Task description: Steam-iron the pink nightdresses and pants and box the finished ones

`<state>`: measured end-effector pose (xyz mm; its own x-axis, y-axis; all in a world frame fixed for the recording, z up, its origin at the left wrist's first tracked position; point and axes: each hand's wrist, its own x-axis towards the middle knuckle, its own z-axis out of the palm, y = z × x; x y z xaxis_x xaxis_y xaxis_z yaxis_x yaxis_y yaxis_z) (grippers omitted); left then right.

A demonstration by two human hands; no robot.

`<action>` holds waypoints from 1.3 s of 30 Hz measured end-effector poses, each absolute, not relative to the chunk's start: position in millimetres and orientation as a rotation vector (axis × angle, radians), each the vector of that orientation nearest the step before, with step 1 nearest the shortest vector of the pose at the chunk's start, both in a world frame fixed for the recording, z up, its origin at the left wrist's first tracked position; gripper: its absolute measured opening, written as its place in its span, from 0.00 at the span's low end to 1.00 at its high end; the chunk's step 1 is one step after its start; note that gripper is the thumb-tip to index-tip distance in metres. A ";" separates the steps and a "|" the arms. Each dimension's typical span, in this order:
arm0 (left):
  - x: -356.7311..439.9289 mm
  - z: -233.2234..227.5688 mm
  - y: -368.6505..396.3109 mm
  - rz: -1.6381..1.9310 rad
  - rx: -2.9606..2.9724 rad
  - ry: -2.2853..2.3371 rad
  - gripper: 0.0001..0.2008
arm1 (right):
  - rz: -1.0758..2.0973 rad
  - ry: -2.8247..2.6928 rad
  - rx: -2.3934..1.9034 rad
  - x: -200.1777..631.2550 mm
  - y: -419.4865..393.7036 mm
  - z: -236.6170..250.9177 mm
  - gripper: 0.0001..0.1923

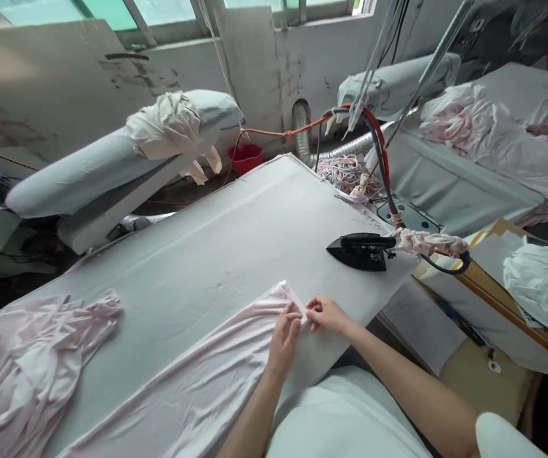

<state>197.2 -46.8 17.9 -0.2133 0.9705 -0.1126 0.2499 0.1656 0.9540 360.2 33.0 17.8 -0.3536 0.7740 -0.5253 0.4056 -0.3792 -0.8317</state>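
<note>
Closest to the person, a pale pink garment (197, 388) lies stretched across the near edge of the ironing table (235, 235), its long axis running from lower left up to a corner at the right. Both hands meet at that corner. The left hand (284, 340) rests on the cloth with fingers together, pinching the edge from the garment side. The right hand (327, 315) comes in from the other side and pinches the very tip, so the two hands nearly touch, and the bulk of the cloth trails away to the left of them.

Just beyond the right hand sits a black iron (362, 250), flat on the table, its hose running back. At far left lies a heap of pink cloth (25, 369). Farther off stands a padded pressing arm (111, 159) with a rag draped over it.
</note>
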 end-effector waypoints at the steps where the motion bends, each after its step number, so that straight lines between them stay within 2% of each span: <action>1: 193.8 17.4 -47.3 1.120 1.126 1.639 0.27 | 1.821 -1.540 -1.573 368.9 29.1 14.3 0.10; 4: 169.0 30.0 -21.0 1.082 0.915 1.861 0.26 | 1.714 -1.697 -1.519 374.3 24.1 16.2 0.17; 9: 155.7 48.4 54.6 0.426 1.039 2.013 0.24 | 1.207 -2.175 -1.522 353.5 16.4 20.7 0.17; 11: 159.3 48.4 68.6 0.290 1.114 1.999 0.19 | 1.102 -2.244 -1.508 350.3 12.0 15.1 0.18; 13: 158.8 49.8 73.3 0.163 1.185 1.949 0.13 | 1.057 -2.286 -1.492 350.6 9.0 9.1 0.19; 16: 150.7 57.4 80.4 -0.010 1.286 1.908 0.14 | 1.024 -2.349 -1.433 351.3 9.8 6.3 0.21; 19: 146.4 61.6 100.2 -0.156 1.368 1.943 0.13 | 1.063 -2.460 -1.282 350.2 17.0 11.3 0.16; 21: 149.3 58.5 118.4 -0.219 1.389 1.970 0.14 | 1.120 -2.496 -1.171 350.9 23.5 15.8 0.12; 24: 158.5 49.3 141.1 -0.232 1.358 2.004 0.15 | 1.170 -2.427 -1.246 356.3 32.4 20.4 0.13; 26: 164.3 45.8 143.4 -0.168 1.317 2.012 0.11 | 1.159 -2.393 -1.397 359.7 35.7 20.9 0.14; 28: 167.0 46.7 128.8 -0.019 1.290 2.030 0.02 | 1.105 -2.411 -1.507 360.2 35.3 20.6 0.14; 29: 167.0 48.2 114.7 0.076 1.284 2.048 0.04 | 1.069 -2.427 -1.544 359.5 33.9 20.9 0.13; 32: 164.0 46.5 54.1 0.386 1.286 2.173 0.18 | 1.012 -2.423 -1.637 362.1 30.1 28.2 0.12; 35: 172.5 21.4 -0.1 0.558 1.527 2.198 0.24 | 0.966 -2.308 -1.634 390.5 41.8 47.4 0.17; 37: 192.5 -2.2 -11.1 0.506 1.728 2.160 0.31 | 0.698 -2.264 -1.536 427.2 66.0 63.6 0.21; 39: 218.0 -17.9 2.1 0.406 1.788 2.136 0.47 | 0.351 -2.291 -1.451 467.7 102.6 78.2 0.25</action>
<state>218.0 2.1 -17.9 -0.1613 0.9848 -0.0650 0.8922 0.1737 0.4170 467.7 102.6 78.2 -0.3783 0.9036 0.2009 0.8021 0.4284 -0.4161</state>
